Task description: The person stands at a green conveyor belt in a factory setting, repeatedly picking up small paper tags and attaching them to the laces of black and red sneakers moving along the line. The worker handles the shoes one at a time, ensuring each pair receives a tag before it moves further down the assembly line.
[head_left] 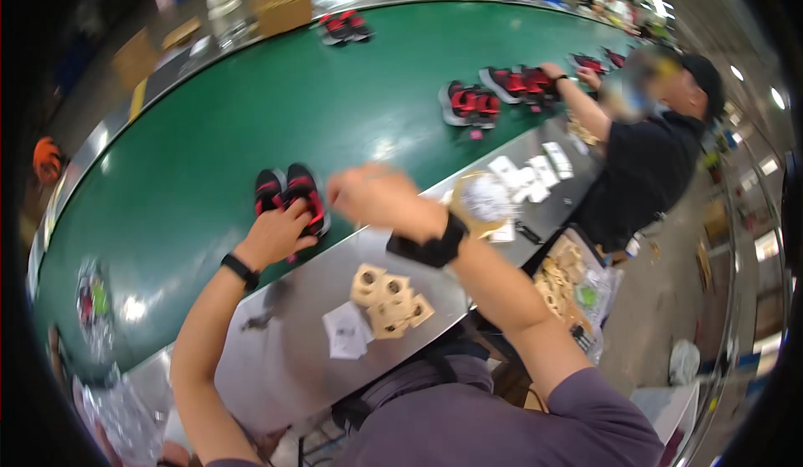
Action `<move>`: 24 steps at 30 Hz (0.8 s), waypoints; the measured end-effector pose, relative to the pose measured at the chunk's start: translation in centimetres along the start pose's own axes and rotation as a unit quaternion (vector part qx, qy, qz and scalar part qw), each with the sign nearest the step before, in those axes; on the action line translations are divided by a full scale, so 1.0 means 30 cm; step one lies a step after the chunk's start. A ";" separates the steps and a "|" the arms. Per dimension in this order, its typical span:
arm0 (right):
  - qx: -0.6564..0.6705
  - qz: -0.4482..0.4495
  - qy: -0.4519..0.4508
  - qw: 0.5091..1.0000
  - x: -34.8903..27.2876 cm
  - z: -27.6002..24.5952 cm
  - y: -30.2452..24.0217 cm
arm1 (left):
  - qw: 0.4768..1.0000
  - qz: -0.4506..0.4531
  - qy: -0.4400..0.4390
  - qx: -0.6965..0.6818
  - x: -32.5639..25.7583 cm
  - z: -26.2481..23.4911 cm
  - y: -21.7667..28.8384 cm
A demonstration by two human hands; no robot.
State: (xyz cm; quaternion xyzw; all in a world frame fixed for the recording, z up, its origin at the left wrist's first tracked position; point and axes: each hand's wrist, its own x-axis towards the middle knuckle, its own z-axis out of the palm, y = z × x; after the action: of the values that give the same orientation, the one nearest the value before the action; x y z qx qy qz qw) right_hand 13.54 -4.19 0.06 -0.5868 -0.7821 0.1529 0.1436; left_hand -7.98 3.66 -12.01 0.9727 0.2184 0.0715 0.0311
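Logged 1 pair of black-and-red shoes, left of centre, touched by left hand, clamping not discernible. Noted right hand at centre, blurred, hold not discernible. Judged liable to skew if knocked by right hand.

Single view: left fisheye of a head-worn pair. Sits above the near edge of the green belt, pitched down and out across it. Close to left hand and right hand by that edge; wide FOV bends the belt's far side into an arc.
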 end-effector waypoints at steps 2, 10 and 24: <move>-0.073 0.065 -0.006 0.995 0.116 0.037 0.031 | 0.998 0.025 0.060 0.024 -0.014 -0.048 0.018; 0.012 0.128 -0.113 0.985 0.335 0.295 0.263 | 0.928 -0.174 0.182 -0.276 0.124 0.028 -0.195; -0.003 0.013 -0.015 1.000 0.355 0.382 0.136 | 0.913 -0.227 -0.008 -0.339 0.157 0.007 -0.275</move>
State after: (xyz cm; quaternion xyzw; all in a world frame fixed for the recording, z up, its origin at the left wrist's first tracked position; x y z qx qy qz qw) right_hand 9.59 6.33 -11.58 -0.5950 -0.7769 0.1612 0.1283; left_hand -7.20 13.13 -12.37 0.8285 0.3956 0.1247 0.3763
